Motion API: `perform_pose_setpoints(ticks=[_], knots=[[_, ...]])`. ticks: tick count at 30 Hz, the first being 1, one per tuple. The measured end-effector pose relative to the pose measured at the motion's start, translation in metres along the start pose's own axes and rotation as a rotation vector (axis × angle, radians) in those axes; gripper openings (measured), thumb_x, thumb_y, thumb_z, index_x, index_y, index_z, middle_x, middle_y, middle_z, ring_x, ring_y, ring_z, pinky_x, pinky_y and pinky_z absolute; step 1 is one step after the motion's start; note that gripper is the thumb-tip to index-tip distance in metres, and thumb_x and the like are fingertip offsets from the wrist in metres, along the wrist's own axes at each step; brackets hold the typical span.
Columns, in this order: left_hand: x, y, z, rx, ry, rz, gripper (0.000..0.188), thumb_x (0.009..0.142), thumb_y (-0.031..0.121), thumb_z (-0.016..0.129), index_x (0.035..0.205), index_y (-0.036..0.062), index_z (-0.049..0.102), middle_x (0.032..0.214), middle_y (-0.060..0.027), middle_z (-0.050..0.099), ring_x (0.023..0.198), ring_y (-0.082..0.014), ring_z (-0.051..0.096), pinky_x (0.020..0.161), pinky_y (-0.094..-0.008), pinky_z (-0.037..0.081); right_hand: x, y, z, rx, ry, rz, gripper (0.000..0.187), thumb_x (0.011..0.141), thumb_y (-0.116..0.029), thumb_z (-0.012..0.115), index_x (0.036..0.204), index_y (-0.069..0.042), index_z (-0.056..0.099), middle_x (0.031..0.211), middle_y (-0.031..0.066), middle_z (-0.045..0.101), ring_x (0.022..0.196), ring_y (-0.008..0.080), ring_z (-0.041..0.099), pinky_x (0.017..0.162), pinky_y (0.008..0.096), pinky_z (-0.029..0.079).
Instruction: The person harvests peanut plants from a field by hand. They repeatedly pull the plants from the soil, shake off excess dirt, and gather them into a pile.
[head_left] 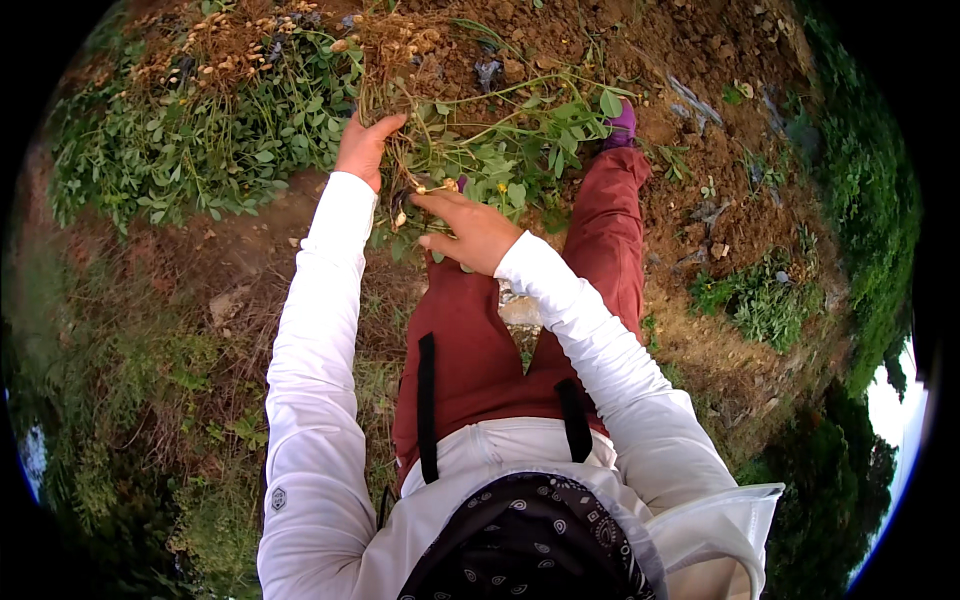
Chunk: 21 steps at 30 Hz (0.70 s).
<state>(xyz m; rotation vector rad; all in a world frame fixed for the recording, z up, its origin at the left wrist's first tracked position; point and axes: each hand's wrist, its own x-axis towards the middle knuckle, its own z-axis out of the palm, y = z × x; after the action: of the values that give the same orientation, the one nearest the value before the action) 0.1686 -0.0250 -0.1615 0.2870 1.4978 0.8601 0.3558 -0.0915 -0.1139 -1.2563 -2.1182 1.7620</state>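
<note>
My left hand (364, 152) is closed round the stems of an uprooted peanut plant (545, 140), near its roots. The plant's leafy green stalks stretch to the right, over my lower legs. Dry brown roots (385, 75) stick up past my left thumb. My right hand (470, 230) is beside the plant, its thumb and forefinger apart. Its fingertips touch the plant near a pale peanut pod (422, 188). Another pod (401, 218) hangs just left of those fingers. Leaves partly hide the fingertips.
A heap of pulled peanut plants (210, 140) lies at the left, with pods (225, 65) showing at its far edge. Loose reddish soil (700, 150) with scraps of dark plastic film (692, 100) spreads to the right. A small leafy clump (770, 300) sits lower right. Dry grass (160, 350) covers the left.
</note>
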Motion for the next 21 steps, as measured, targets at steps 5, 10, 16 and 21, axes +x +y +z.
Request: perform_pose_setpoints(ticks=[5, 10, 16, 21], knots=[[-0.012, 0.026, 0.014, 0.101, 0.026, -0.041, 0.047, 0.078, 0.010, 0.069, 0.120, 0.0026, 0.051, 0.112, -0.0083, 0.060, 0.107, -0.0220, 0.052, 0.094, -0.0376, 0.036, 0.051, 0.034, -0.088, 0.467, 0.480, 0.144, 0.038, 0.086, -0.018, 0.060, 0.120, -0.002, 0.053, 0.101, 0.0113, 0.063, 0.088, 0.0203, 0.064, 0.077, 0.0308, 0.052], [-0.017, 0.030, 0.017, 0.107, -0.027, -0.021, 0.047, 0.077, 0.011, 0.070, 0.119, 0.0026, 0.052, 0.112, -0.0082, 0.060, 0.106, -0.0212, 0.052, 0.094, -0.0370, 0.037, 0.133, 0.060, -0.097, 0.430, 0.264, 0.261, 0.064, 0.084, -0.012, 0.063, 0.140, -0.005, 0.032, 0.125, 0.0155, 0.053, 0.115, 0.0276, 0.054, 0.096, 0.0346, 0.044], [-0.022, 0.029, 0.026, 0.042, -0.040, -0.048, 0.046, 0.077, 0.012, 0.070, 0.119, 0.0023, 0.052, 0.111, -0.0078, 0.060, 0.103, -0.0210, 0.054, 0.092, -0.0358, 0.039, 0.134, 0.053, -0.095, 1.194, 0.086, 0.234, 0.069, 0.084, -0.016, 0.064, 0.142, -0.008, 0.028, 0.114, 0.0109, 0.057, 0.103, 0.0235, 0.057, 0.093, 0.0368, 0.046], [-0.018, 0.026, 0.031, 0.045, 0.035, -0.042, 0.047, 0.078, 0.011, 0.070, 0.120, 0.0021, 0.052, 0.110, -0.0081, 0.060, 0.103, -0.0214, 0.054, 0.093, -0.0364, 0.038, 0.123, 0.055, -0.096, 1.005, 0.283, 0.178, 0.023, 0.089, -0.018, 0.060, 0.107, -0.005, 0.057, 0.078, 0.0023, 0.057, 0.065, 0.0112, 0.051, 0.061, 0.0301, 0.048]])
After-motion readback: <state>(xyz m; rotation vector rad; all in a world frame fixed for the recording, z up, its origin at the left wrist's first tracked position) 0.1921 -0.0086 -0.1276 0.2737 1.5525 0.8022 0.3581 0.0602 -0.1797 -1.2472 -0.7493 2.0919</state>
